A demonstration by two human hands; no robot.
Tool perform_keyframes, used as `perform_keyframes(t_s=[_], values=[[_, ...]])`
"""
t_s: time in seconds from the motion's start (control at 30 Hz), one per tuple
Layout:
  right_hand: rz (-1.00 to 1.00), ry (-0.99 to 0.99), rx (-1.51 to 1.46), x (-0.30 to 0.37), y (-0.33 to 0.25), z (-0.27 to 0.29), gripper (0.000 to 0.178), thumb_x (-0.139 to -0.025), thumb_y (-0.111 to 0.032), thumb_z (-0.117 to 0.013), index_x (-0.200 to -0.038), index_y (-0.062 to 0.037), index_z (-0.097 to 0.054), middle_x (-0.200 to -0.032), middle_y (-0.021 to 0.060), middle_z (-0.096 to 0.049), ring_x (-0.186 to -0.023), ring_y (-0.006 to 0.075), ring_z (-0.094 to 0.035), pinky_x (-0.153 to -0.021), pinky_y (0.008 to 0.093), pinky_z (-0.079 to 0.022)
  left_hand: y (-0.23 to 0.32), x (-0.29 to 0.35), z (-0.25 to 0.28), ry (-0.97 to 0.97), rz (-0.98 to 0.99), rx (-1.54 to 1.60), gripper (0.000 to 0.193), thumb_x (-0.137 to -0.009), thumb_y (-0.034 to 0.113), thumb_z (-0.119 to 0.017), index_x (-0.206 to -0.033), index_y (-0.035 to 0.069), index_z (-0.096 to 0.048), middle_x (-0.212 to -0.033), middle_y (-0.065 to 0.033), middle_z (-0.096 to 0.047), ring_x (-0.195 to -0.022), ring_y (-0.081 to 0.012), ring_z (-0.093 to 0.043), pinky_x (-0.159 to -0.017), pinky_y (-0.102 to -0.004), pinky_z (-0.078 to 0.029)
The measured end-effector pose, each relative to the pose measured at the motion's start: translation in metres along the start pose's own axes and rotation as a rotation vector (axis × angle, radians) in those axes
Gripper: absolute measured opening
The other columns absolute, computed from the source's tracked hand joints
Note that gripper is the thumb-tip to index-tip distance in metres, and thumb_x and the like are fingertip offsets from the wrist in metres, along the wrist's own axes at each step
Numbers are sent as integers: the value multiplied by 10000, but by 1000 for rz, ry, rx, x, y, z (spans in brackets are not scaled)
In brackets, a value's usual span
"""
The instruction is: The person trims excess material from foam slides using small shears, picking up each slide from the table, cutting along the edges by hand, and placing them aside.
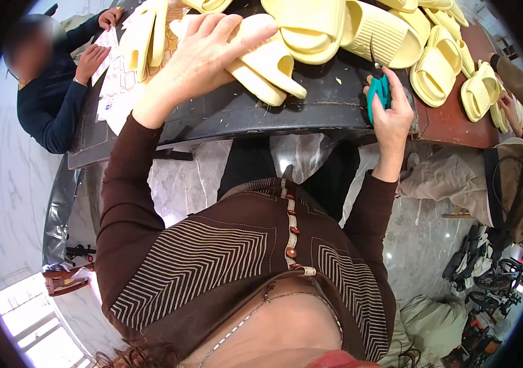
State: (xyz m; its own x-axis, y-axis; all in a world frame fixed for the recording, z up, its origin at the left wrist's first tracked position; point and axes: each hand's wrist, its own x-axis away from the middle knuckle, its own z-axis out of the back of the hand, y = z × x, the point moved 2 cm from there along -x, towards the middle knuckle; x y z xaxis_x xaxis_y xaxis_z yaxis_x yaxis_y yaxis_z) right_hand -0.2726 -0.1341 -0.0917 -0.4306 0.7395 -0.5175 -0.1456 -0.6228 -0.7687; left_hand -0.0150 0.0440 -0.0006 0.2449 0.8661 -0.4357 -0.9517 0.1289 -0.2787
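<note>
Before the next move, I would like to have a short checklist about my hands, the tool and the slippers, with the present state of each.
1. Left hand on yellow slippers: ok.
2. Right hand holding the teal-handled scissors: ok.
3. Blades apart from the left hand: ok.
4. Blades not touching the ribbed slipper beyond: cannot tell; they overlap in this view.
5. Left-side co-worker's hand away from the scissors: ok.

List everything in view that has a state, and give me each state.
Left hand: closed on a slipper pair
Slipper pair: held, tilted
Right hand: closed around the snips
Snips: held, blades pointing away; open or shut unclear
Ribbed slipper beyond: unheld, lying among others
Cardigan: worn, buttoned
</note>
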Motion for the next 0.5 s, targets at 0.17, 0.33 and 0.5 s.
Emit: perform_keyframes(t_s=[0.17,0.33,0.5], values=[[-34,-6,-87,1,8,-2,412,-813,7,-614,-1224,-9,-580,-986,133,-670,-853,170,-677,-772,297,-522,6,33,-10,110,37,3,748,-613,107,-811,-1296,200,-520,-1161,-116,-512,-1073,-334,-475,-973,-457,-375],[-57,-8,-115,2,8,-2,418,-811,5,-622,-1226,-5,-578,-978,129,-669,-841,162,-667,-779,295,-516,21,55,-24,367,100,-8,672,-646,157,-800,-1250,290,-538,-1084,-109,-492,-1025,-313,-450,-946,-479,-378],[-27,-1,-63,2,10,-1,421,-807,6,-627,-1225,-3,-580,-957,117,-669,-833,158,-658,-784,292,-508,27,62,-30,492,147,-20,634,-647,143,-806,-1208,285,-548,-1081,-110,-490,-1016,-309,-433,-939,-475,-381]])
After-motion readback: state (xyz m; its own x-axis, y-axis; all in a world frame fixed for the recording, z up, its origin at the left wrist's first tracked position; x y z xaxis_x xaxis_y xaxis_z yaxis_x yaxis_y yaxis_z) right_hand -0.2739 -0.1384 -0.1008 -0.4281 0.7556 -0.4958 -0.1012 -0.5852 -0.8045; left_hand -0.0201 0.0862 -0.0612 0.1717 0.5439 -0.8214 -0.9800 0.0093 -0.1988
